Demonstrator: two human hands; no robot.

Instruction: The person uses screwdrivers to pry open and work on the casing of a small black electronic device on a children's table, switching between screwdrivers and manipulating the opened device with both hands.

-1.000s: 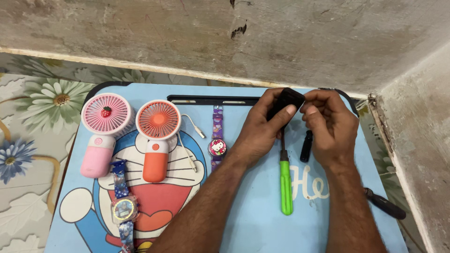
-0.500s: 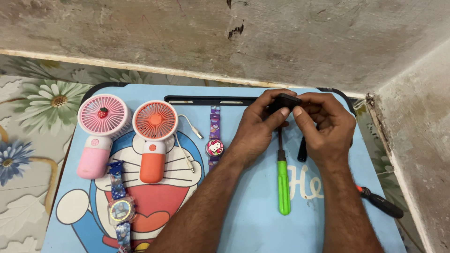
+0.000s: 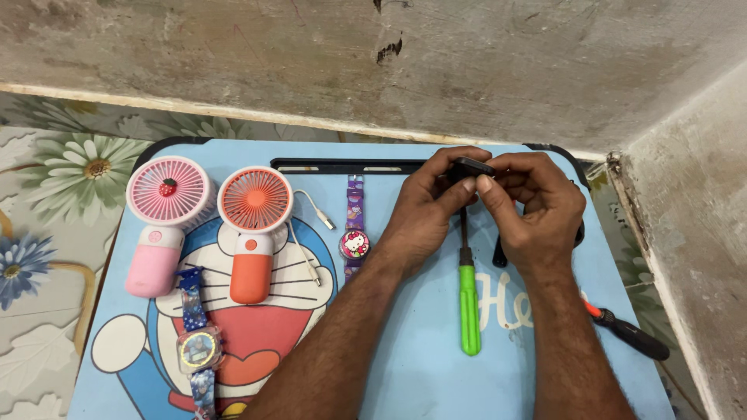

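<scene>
Two hands meet over the far middle of the blue cartoon-print tabletop [image 3: 405, 365], both pinching one small black object [image 3: 472, 166]. Left hand [image 3: 430, 204] closes thumb and fingers on the object's left side; right hand [image 3: 537, 208] clamps it from the right, thumb tip on its near edge. What the black object is, cannot tell; most of it is hidden by fingers. It is held just above the tabletop, not resting on it.

Directly below the grip, a green-handled screwdriver [image 3: 468, 307] lies flat, shaft pointing up toward the held object, handle toward the person. Just right of the shaft, partly under the right hand, a black strap-like piece [image 3: 499, 254] shows. Further right of the grip, past the right wrist, a red-and-black-handled tool [image 3: 629, 332] lies at the tabletop's edge.

Left of the grip, near the left wrist, a purple watch [image 3: 355, 233] with a cartoon cat face lies lengthwise. Further left, an orange handheld fan [image 3: 253, 233] with a white cable [image 3: 310, 233] beside it, then a pink handheld fan [image 3: 163, 222] with a strawberry centre. Near-left of the grip, well apart, a blue watch [image 3: 197, 346] with a round dial. Just beyond the grip, a long black slot [image 3: 342, 166] runs along the tabletop's far edge. Floral floor covering [image 3: 54, 179] left, rough concrete wall [image 3: 389, 62] behind.
</scene>
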